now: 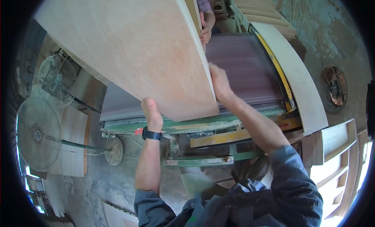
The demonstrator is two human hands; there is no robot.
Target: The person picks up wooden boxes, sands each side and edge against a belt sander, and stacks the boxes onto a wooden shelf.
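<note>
A large pale plywood panel (133, 51) stands tilted in front of me, over a wide sanding belt (242, 67). My left hand (152, 114), with a dark watch at its wrist, grips the panel's lower left edge; the thumb shows and the fingers are mostly hidden. On the right edge, my right hand (220, 82) is closed around the panel, its fingertips out of sight behind it. Another person's hand (206, 30) touches a second board edge (192, 8) at the panel's far side.
The belt machine has a green front frame (175, 127) and a yellow side rail (275, 67). A long pale board (293, 78) lies along its right side. Two standing fans (38, 135) are at left. Stacked wooden parts (263, 14) sit at the back, and open wooden frames (338, 143) stand at right.
</note>
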